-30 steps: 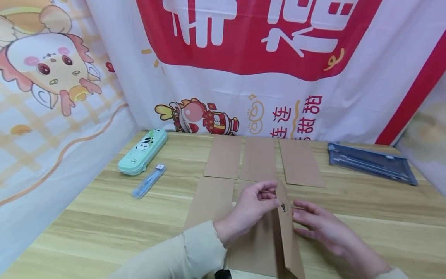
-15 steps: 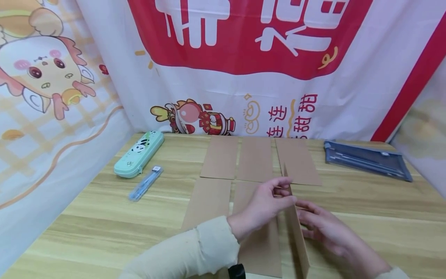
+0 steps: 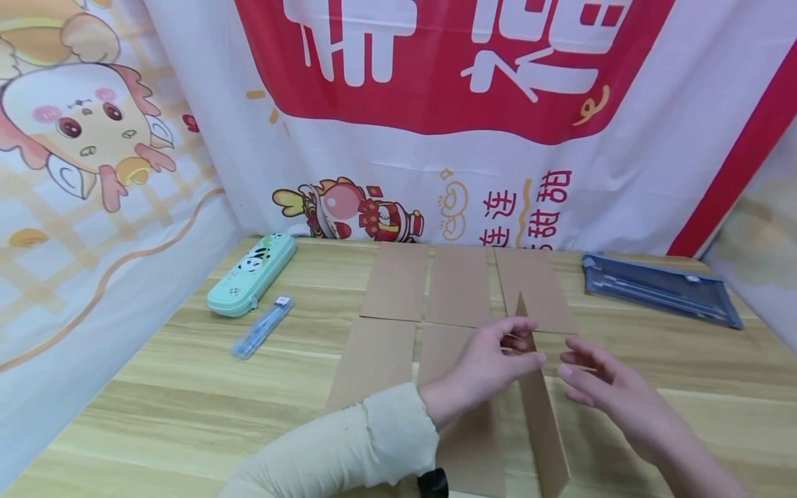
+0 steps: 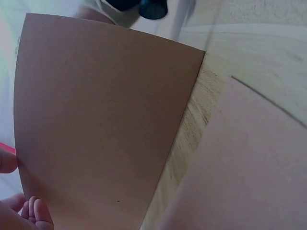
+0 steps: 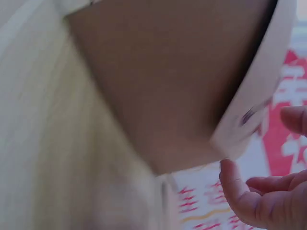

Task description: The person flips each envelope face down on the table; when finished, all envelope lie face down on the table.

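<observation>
A brown kraft-paper piece (image 3: 542, 415) stands on its edge on the table, tilted slightly. My left hand (image 3: 492, 363) pinches its upper edge between thumb and fingers. In the left wrist view its broad brown face (image 4: 105, 115) is plain. The right wrist view shows its other side, with a second panel (image 5: 254, 100) bearing a small dark print. My right hand (image 3: 623, 394) hovers just right of it, fingers loosely bent, apart from the paper in the head view. Similar brown rectangles lie flat in rows, among them one beneath my left forearm (image 3: 473, 449) and one at the back (image 3: 535, 283).
A mint pencil case (image 3: 252, 277) with panda pictures lies at the back left, beside a clear blue narrow packet (image 3: 263, 326). A dark blue see-through zip pouch (image 3: 663, 289) lies at the back right. Printed cloth (image 3: 386, 159) hangs behind the wooden table (image 3: 187, 401).
My left hand has moved right with the kraft-paper piece, whose printed panel no longer faces left. My right hand has drawn away from it to the right.
</observation>
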Demonstrator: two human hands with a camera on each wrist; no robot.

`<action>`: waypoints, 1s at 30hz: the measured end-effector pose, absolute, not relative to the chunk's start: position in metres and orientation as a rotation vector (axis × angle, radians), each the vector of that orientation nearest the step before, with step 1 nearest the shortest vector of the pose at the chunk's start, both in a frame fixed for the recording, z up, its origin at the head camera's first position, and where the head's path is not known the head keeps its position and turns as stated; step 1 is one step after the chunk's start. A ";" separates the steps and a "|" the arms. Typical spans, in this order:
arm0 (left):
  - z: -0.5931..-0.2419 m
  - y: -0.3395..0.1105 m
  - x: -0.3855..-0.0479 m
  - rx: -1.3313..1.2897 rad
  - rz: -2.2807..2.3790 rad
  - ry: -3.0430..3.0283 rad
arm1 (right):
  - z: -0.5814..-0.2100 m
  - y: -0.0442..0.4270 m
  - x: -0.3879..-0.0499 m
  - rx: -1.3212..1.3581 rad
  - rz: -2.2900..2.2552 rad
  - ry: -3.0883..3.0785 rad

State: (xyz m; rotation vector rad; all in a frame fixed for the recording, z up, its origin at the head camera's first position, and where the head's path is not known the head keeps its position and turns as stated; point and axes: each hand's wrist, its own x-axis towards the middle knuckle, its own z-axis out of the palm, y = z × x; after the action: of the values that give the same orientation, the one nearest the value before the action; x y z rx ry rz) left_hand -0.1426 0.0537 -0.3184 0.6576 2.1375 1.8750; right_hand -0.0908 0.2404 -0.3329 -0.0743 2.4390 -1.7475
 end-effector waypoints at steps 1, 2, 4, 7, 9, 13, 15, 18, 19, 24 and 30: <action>-0.318 0.053 -0.143 0.662 1.868 2.147 | -0.328 0.237 -0.088 -0.076 -1.725 2.484; -0.318 0.053 -0.143 0.669 1.863 2.159 | -0.324 0.234 -0.085 -0.089 -1.711 2.514; -0.318 0.051 -0.143 0.666 1.856 2.170 | -0.320 0.227 -0.081 -0.114 -1.680 2.553; -0.318 0.050 -0.143 0.648 1.846 2.169 | -0.317 0.216 -0.078 -0.146 -1.628 2.598; -0.318 0.050 -0.143 0.630 1.842 2.155 | -0.318 0.211 -0.078 -0.162 -1.597 2.619; -0.323 0.050 -0.143 0.634 1.858 2.094 | -0.322 0.205 -0.078 -0.163 -1.558 2.668; -0.327 0.050 -0.143 0.657 1.882 2.058 | -0.324 0.204 -0.078 -0.175 -1.568 2.673; -0.332 0.051 -0.143 0.682 1.933 2.013 | -0.328 0.203 -0.079 -0.187 -1.626 2.629; -0.334 0.051 -0.143 0.684 1.951 1.995 | -0.329 0.203 -0.079 -0.191 -1.654 2.598; -0.336 0.051 -0.142 0.665 2.026 1.852 | -0.330 0.201 -0.081 -0.187 -1.720 2.465; -0.337 0.050 -0.140 0.660 2.042 1.726 | -0.325 0.203 -0.080 -0.149 -1.671 2.478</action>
State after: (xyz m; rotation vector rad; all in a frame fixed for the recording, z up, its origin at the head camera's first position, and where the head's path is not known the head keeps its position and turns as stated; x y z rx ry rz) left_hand -0.1399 0.0501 -0.3373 0.6596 1.7257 2.0418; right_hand -0.0805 0.2032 -0.3253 -0.1488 2.4775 -1.6715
